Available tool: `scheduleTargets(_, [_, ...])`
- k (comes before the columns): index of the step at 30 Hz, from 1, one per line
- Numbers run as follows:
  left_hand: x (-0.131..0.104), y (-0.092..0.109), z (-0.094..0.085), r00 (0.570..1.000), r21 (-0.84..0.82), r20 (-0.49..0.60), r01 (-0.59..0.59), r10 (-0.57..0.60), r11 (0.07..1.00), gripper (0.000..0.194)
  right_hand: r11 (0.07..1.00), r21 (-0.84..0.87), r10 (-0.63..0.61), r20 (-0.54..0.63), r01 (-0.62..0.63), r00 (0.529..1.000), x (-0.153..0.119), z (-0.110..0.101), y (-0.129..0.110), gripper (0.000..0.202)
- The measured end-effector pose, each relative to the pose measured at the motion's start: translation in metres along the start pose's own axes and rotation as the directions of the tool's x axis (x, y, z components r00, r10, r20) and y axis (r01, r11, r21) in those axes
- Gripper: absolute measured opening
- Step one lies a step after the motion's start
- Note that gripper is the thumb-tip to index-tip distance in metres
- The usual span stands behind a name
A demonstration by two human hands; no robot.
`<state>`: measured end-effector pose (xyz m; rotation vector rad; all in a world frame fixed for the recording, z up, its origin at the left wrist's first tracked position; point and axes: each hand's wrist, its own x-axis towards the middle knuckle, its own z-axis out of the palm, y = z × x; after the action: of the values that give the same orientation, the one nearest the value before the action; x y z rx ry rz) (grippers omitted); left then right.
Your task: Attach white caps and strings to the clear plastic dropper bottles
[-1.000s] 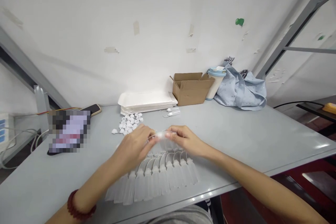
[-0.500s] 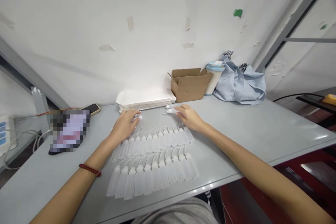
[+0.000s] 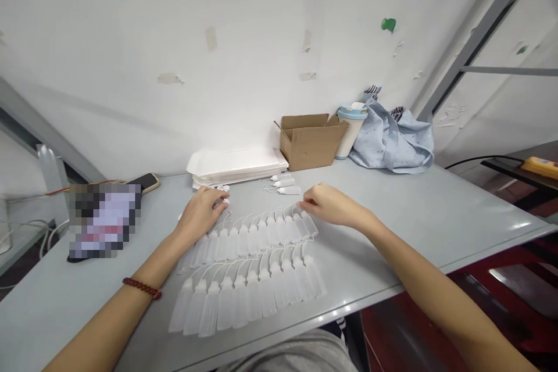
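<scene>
My left hand is curled at the back left of the rows, thumb and fingers closing around small white cap-like pieces. Its palm side is hidden. My right hand pinches at the right end of the back row, where the thin white string of a translucent flat tube reaches its fingertips. Two neat rows of white-capped tubes lie on the table, a back row and a front row, strings pointing away from me. Behind them, several similar tubes lie sideways.
A grey table carries a stack of white flat sheets or boxes, an open cardboard box, a lidded cup and a blue cloth bag along the wall. At left lie a phone and a blurred-out item.
My right hand has let go of a tube beside those lying sideways at the back and come slightly toward me to the back row's right end. My left hand stays by the small white pieces.
</scene>
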<state>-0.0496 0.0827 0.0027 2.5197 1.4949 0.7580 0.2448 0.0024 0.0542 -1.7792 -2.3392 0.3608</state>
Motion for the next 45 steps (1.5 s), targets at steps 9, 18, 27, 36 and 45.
scheduleTargets(9, [-0.014, 0.033, -0.012, 0.989, -0.113, -0.134, 0.046, -0.061, 0.993, 0.030, 0.998, 0.057, 0.004, 0.429, -0.031, 0.903, -0.005, -0.015, 0.002, 0.034])
scheduleTargets(18, [-0.038, 0.061, -0.017, 0.989, -0.217, -0.146, -0.025, -0.007, 0.976, 0.027, 0.972, 0.161, 0.075, 0.471, -0.169, 0.879, 0.003, -0.007, 0.010, 0.036])
scheduleTargets(27, [-0.040, 0.079, -0.027, 0.942, -0.518, 0.146, 0.332, -0.301, 0.788, 0.036, 0.933, 0.359, -0.042, 0.172, -0.023, 0.984, -0.002, -0.007, 0.001, 0.029])
scheduleTargets(36, [-0.045, 0.089, -0.033, 0.946, -0.726, 0.261, 0.323, -0.191, 0.607, 0.025, 0.875, 0.388, -0.178, -0.302, 0.291, 0.937, -0.007, 0.022, -0.029, 0.017])
scheduleTargets(45, [-0.054, 0.109, -0.033, 0.978, -0.738, -0.004, 0.138, -0.209, 0.661, 0.017, 0.876, -0.103, -0.445, -0.548, 0.471, 0.708, -0.011, 0.054, -0.037, 0.015])
